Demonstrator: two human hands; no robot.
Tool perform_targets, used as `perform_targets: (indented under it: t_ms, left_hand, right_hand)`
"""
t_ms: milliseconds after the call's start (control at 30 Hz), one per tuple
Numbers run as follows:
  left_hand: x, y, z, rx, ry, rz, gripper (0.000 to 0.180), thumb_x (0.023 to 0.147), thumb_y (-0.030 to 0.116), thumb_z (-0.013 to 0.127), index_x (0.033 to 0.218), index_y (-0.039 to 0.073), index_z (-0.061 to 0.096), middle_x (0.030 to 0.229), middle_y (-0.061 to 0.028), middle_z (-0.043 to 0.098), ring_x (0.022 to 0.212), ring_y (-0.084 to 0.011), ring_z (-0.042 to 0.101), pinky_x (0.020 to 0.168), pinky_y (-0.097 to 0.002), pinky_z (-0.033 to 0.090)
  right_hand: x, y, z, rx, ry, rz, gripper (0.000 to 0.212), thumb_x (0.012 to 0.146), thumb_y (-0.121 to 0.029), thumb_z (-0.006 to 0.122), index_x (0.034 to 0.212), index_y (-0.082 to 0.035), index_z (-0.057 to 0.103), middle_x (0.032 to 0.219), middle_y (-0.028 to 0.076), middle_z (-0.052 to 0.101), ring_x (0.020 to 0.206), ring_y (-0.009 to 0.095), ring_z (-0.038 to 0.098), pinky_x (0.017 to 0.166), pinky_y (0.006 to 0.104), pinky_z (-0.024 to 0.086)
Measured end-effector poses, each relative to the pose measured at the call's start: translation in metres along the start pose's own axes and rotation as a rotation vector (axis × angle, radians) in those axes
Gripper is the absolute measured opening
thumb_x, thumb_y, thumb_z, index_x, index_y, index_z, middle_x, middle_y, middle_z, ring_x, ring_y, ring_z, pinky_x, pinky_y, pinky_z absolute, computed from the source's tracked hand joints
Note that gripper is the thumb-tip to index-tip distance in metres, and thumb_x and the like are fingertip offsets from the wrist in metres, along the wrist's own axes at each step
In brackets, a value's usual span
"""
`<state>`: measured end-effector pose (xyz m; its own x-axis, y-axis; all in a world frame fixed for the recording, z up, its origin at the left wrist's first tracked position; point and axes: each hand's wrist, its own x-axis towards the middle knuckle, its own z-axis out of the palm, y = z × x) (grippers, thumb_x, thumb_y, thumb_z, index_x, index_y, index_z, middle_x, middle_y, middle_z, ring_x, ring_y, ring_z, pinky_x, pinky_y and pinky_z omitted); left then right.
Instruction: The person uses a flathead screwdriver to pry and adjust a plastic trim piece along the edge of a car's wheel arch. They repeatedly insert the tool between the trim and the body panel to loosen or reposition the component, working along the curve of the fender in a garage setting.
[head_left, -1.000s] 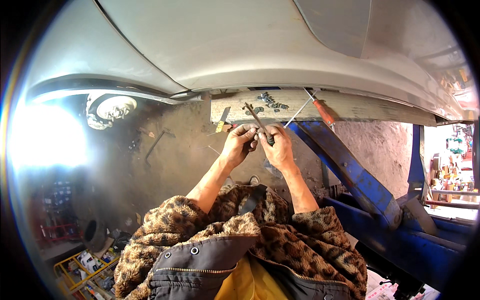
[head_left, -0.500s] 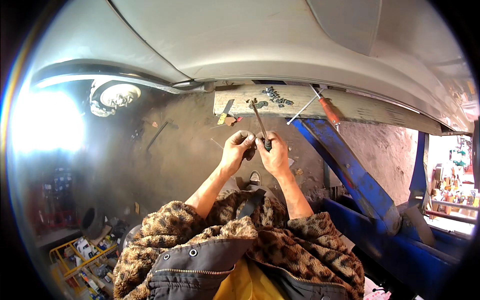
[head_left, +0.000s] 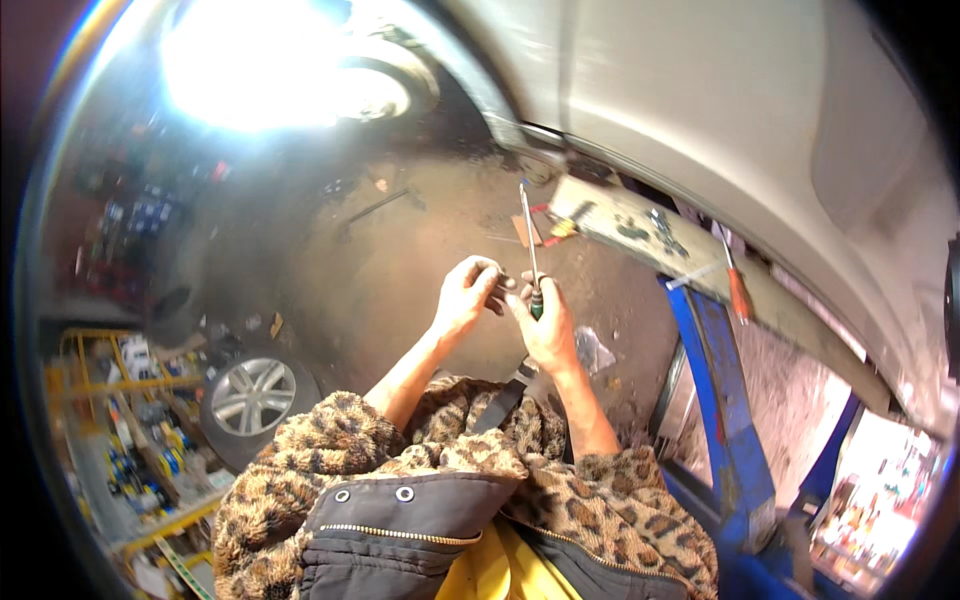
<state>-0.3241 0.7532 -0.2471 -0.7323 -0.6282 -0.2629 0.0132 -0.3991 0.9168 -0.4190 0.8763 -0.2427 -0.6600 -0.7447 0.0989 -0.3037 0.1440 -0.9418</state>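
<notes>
My right hand [head_left: 549, 328] is closed round the dark handle of a screwdriver [head_left: 531, 238], its long metal shaft pointing up and away from me. Close beside it, my left hand [head_left: 466, 298] is closed with thumb and fingertips pinched together. Something small and dark seems to be at those fingertips, too small to name. The two hands nearly meet in front of my chest. Beyond them to the right, small dark clip-like pieces [head_left: 667, 232] lie on a wooden beam [head_left: 592, 206]. An orange-handled tool [head_left: 739, 296] rests farther along the beam.
A light-coloured car body [head_left: 700, 110] overhangs the beam. Below the beam stands a blue lift arm [head_left: 716, 390]. At lower left are a loose wheel [head_left: 252, 398] and a yellow-framed cart [head_left: 112, 383] full of items. A thin dark bar [head_left: 378, 205] lies on the dirty floor.
My view has turned left, so the car and beam now slant at the right and the wheel shows. The screwdriver now points more upright, away from the beam's small pieces.
</notes>
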Motion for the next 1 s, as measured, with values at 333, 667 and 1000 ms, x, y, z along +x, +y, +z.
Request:
perform_targets:
  t_ms: [333,667,1000]
  left_hand:
    - [-0.072,0.077,-0.255,-0.326,0.203,0.314,0.015,0.093,0.018,0.051,0.096,0.004,0.053,0.086,-0.0139,0.064,0.070,-0.0186,0.065,0.049,-0.0232,0.051]
    - [-0.167,0.115,-0.401,-0.243,0.222,0.402,0.018,0.093,0.023,0.052,0.098,0.006,0.055,0.085,-0.0128,0.066,0.067,-0.0163,0.066,0.050,-0.0211,0.052]
    - [-0.189,0.128,-0.468,-0.248,0.371,0.397,0.017,0.095,0.020,0.048,0.094,0.005,0.055,0.082,-0.0104,0.064,0.064,-0.0153,0.062,0.051,-0.0246,0.049]
  right_hand:
    - [-0.054,-0.076,0.179,0.211,-0.536,-0.094,0.049,0.088,-0.007,0.053,0.135,-0.003,0.041,0.082,0.001,0.054,0.067,0.007,0.044,0.063,0.0203,0.042]
    - [-0.067,-0.136,0.324,0.274,-0.819,-0.145,0.048,0.090,-0.003,0.051,0.136,-0.003,0.040,0.093,0.004,0.045,0.082,0.011,0.039,0.072,0.0230,0.035]
    - [-0.038,-0.174,0.383,0.046,-0.932,-0.394,0.054,0.084,0.000,0.053,0.136,-0.004,0.040,0.085,0.014,0.056,0.075,0.021,0.055,0.069,0.0322,0.046]
